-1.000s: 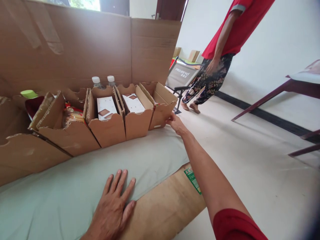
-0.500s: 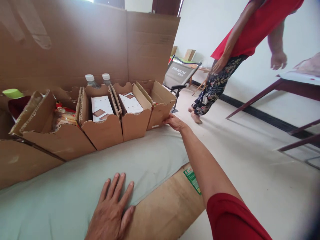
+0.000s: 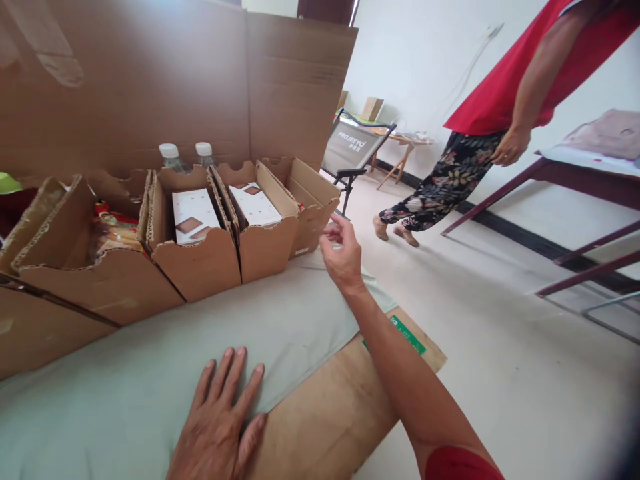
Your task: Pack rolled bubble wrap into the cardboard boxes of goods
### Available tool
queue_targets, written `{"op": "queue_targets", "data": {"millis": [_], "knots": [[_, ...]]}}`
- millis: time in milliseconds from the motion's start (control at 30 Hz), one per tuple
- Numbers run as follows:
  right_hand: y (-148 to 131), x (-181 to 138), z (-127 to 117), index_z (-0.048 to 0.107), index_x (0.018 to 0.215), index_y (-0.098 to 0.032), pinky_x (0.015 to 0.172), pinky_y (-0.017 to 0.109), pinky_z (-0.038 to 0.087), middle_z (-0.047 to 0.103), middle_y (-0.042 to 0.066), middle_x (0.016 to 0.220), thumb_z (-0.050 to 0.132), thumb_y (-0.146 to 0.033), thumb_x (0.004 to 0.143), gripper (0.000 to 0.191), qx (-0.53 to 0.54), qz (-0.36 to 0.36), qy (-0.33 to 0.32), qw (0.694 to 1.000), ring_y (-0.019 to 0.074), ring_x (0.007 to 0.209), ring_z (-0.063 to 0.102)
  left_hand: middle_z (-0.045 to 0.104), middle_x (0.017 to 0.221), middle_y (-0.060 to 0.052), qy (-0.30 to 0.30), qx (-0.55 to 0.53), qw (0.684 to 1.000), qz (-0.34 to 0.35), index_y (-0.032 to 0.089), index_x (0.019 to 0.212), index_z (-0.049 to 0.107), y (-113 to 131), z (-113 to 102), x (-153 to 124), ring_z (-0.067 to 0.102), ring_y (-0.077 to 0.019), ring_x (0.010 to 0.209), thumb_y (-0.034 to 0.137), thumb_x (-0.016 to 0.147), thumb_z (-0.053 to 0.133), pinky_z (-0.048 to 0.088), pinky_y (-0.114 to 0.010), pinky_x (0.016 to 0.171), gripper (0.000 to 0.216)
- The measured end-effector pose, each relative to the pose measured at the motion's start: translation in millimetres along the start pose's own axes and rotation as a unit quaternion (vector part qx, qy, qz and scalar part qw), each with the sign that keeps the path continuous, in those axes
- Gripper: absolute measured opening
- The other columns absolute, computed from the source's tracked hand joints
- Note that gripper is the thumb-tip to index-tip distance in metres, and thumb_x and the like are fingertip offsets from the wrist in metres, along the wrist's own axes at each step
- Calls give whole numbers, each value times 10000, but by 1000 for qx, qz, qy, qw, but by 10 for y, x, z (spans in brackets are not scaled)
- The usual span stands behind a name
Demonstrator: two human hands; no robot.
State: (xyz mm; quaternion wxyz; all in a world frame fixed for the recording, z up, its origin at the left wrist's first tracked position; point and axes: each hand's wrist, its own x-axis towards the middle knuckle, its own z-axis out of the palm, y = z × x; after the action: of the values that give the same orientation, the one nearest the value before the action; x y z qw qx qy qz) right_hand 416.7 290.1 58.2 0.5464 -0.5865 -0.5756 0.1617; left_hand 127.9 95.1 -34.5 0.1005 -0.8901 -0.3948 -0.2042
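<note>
Bright, soft daylight fills the room; edges bow with wide-angle distortion, and the lower right corner darkens.

2 bottles (image 3: 187, 155), folding chair (image 3: 353, 148), a person in red (image 3: 505, 93).

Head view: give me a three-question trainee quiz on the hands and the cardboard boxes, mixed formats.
1. True or false: the right hand grips the end cardboard box.
2. The left hand lies flat on: A) the pale green cloth B) a bottle C) the folding chair.
3. How many white-capped bottles stand behind the boxes?

Key: 1 false, it is open, just off the box; 2 A; 3 two.
</note>
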Motion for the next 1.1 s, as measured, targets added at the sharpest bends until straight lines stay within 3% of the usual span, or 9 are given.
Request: {"op": "queue_targets", "data": {"millis": [67,133,233,300,400,500,767,967,1100], "knots": [[-391,-75,43,417,1549,-274,904,358,522,717,18,1034,582,-243,861,708,-67,-76,-65,993,198,868,642,502,1541,-216,-3,2,1000,-5,178,1428,602,5,-2,-9,329,-362,1515,364,928,598,137,-498,1249,534],[-757,-42,98,351,1598,-286,846,341,525,733,-4,939,555,-183,892,742,-198,-129,-153,960,195,812,657,510,1538,-214,-3,3,1000,-9,175,1422,609,10,-3,-19,367,-361,1494,385,946,579,157,-497,1242,522],[-1132,101,154,500,1505,-237,830,371,516,766,50,974,561,-147,902,613,-382,-119,-220,890,252,907,689,517,1541,-204,1,1,1000,-13,186,1425,607,15,9,-34,404,-352,1475,401,967,549,204,-501,1227,509],[-1252,171,168,636,1349,-203,825,386,514,770,105,1062,588,-164,906,448,-429,-107,-226,868,289,977,693,509,1553,-203,2,-3,1000,-19,191,1434,598,15,26,-46,419,-357,1468,396,978,532,243,-519,1210,505],[-1320,166,173,718,1167,-188,815,375,504,772,127,1093,605,-181,918,273,-437,-103,-208,869,294,997,697,511,1551,-213,-1,-7,1000,-24,186,1432,604,8,53,-72,439,-381,1456,389,987,517,300,-554,1180,497],[-1354,35,153,728,1108,-194,799,361,486,784,110,1047,582,-207,950,215,-430,-104,-192,876,282,971,708,516,1549,-215,-10,-15,999,-28,194,1429,615,-4,79,-106,450,-394,1452,385,988,520,337,-573,1163,490],[-1496,-628,-186,716,982,-230,726,309,434,785,24,899,593,-244,968,124,-362,-142,-153,909,215,834,703,504,1567,-198,-43,-65,993,-86,201,1411,643,-21,55,-93,415,-413,1476,415,993,504,372,-618,1159,490],[-1684,-1369,-465,684,856,-208,679,313,405,755,11,764,599,-235,987,158,-269,-210,-137,930,174,665,641,531,1487,-272,-1,-87,986,-139,108,1299,680,-138,-254,-187,343,-501,1485,456,989,449,411,-710,1084,520],[-1921,-1926,-524,666,942,-185,662,311,441,774,22,817,514,-235,1039,187,-142,-241,-184,942,151,643,654,654,1335,-217,22,-138,979,-151,164,1296,635,-194,-574,-379,563,-451,1311,524,961,478,533,-633,981,516]]}}
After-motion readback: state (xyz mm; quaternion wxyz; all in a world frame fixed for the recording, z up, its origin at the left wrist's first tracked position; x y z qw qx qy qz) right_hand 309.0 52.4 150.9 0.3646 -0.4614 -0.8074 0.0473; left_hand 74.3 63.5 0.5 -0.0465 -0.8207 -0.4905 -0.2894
